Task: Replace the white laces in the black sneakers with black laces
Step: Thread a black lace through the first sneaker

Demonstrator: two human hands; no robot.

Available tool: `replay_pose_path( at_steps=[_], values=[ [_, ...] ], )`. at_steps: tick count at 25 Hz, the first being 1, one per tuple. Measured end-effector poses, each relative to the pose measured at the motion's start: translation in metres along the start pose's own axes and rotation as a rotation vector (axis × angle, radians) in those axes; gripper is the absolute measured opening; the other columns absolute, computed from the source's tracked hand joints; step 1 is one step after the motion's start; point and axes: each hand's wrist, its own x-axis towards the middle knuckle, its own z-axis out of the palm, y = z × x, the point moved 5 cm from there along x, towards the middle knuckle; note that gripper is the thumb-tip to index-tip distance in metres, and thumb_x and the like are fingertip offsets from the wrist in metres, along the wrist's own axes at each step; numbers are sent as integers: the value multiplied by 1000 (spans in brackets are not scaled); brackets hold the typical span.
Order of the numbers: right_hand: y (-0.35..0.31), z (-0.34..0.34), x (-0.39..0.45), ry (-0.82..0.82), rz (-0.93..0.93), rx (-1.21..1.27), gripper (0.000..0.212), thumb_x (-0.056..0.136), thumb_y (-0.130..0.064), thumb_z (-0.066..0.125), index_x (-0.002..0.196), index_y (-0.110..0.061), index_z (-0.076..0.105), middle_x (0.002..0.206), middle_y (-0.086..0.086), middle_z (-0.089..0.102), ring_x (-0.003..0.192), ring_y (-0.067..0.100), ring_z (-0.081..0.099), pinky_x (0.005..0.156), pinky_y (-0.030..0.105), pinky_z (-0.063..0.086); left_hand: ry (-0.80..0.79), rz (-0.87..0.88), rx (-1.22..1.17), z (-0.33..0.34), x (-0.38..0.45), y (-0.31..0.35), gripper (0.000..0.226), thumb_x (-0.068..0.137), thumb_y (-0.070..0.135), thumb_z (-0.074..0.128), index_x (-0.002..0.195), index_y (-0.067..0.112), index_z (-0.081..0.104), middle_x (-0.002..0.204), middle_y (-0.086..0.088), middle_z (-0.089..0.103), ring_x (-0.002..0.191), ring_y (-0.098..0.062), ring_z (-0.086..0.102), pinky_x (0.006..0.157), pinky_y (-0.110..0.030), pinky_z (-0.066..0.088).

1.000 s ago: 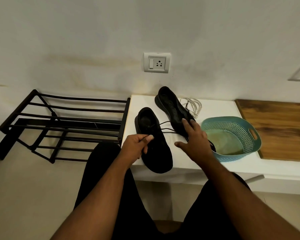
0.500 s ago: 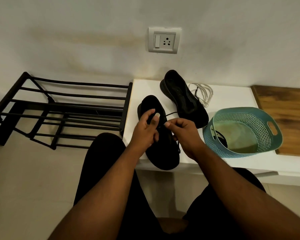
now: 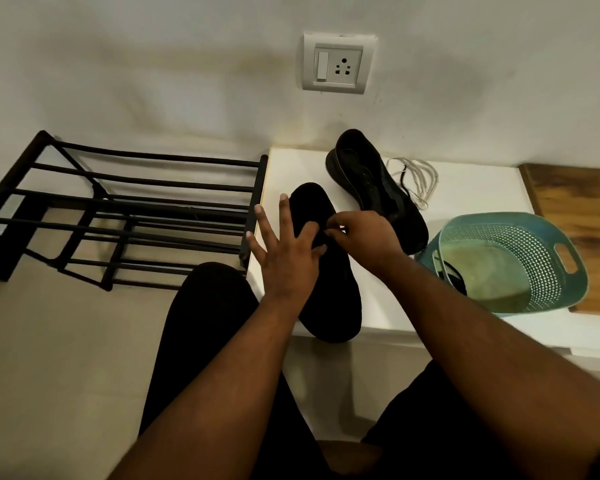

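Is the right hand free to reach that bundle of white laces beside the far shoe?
Probably not at once: the right hand is pinching something at the near sneaker. Otherwise the white laces lie uncovered.

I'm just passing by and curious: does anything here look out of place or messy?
A few things. The far sneaker lies tipped on its side, with loose white laces heaped beside it. The near sneaker juts past the white table edge. The teal basket sits tilted. The wall looks stained.
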Motion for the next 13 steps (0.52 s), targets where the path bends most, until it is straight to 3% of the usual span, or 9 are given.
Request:
replay_pose_path(
  at_steps=[5, 9, 11, 13],
  values=[
    [-7, 2, 10, -82, -103, -351, 23, 96, -29, 46, 104, -25, 67, 88, 1, 64, 76, 21, 60, 60, 29, 43, -54, 20, 122, 3, 5, 2, 31, 95, 55, 44, 100, 34, 67, 164, 1, -6, 144, -44, -19, 110, -68, -9],
    [-1, 5, 15, -199, -38, -390, 20, 96, -25, 47, 105, -24, 65, 90, 1, 62, 74, 22, 57, 62, 30, 42, -172, -56, 198, 8, 10, -2, 45, 96, 60, 35, 96, 32, 70, 162, -4, -16, 142, -42, -26, 105, -67, -19],
    [4, 9, 16, -221, 15, -310, 22, 95, -24, 47, 107, -23, 65, 95, 3, 64, 80, 24, 60, 66, 31, 46, -252, -143, 5, 15, 10, -5, 29, 95, 52, 49, 102, 34, 69, 161, -4, -20, 140, -41, -32, 106, -66, -19],
    [9, 16, 14, -211, 83, -178, 22, 95, -25, 47, 107, -22, 65, 100, 5, 65, 88, 27, 62, 72, 34, 49, -300, -306, -338, 19, 8, -11, 20, 91, 39, 63, 110, 35, 69, 161, 0, -19, 140, -38, -33, 110, -62, -17]
  ],
)
